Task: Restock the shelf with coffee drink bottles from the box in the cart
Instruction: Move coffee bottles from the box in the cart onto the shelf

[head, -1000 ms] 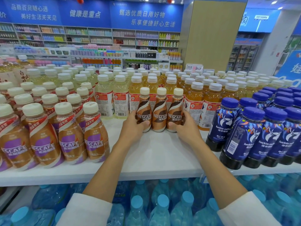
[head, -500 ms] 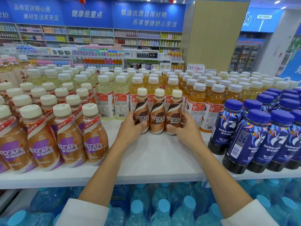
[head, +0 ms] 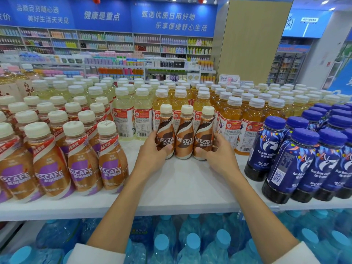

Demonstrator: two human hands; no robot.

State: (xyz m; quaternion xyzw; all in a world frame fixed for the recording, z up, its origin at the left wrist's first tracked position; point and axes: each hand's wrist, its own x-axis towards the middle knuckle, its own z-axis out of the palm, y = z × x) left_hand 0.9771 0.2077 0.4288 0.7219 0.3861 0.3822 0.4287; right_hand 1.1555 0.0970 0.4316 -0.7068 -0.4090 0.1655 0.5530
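Observation:
Three brown Nescafe coffee bottles with cream caps stand upright side by side on the white shelf (head: 182, 187), in front of the tea bottles. My left hand (head: 152, 159) wraps the left bottle (head: 165, 130). My right hand (head: 219, 155) wraps the right bottle (head: 204, 134). The middle bottle (head: 185, 138) is pressed between the two. The box and the cart are out of view.
Purple-label Nescafe bottles (head: 80, 159) fill the shelf's left side. Dark blue Luckin coffee bottles (head: 304, 164) stand at the right. Rows of yellow and amber tea bottles (head: 234, 115) stand behind. Blue water bottles (head: 190, 242) sit on the lower shelf.
Both hands and the three bottles stay at the same spot on the shelf; only the camera view shifted slightly.

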